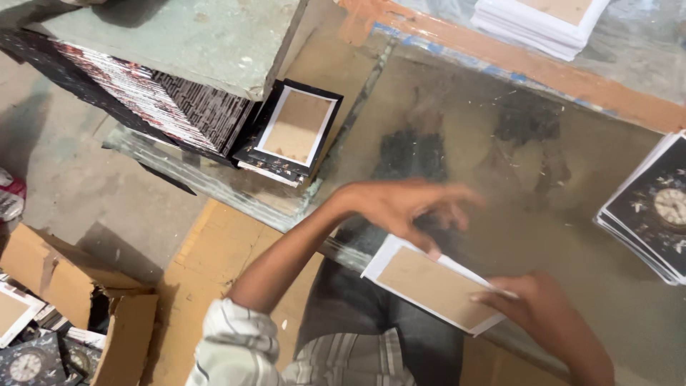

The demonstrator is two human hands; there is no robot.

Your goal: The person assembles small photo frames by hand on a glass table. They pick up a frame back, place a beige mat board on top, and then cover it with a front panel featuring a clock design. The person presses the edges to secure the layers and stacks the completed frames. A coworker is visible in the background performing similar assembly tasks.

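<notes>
Head view, white-edged brown card (434,289) between hands, right hand (537,309) gripping, left hand (407,206) touching

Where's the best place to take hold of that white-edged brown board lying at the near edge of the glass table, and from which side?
Probably by the white-edged brown board at its near long edge, coming from the person's side: that part juts past the glass table rim, so fingers can get under it. The right hand already pinches the right corner; the left hand hovers over the far edge, thumb touching it. A thin, flat sheet suits a pinch grip.
</notes>
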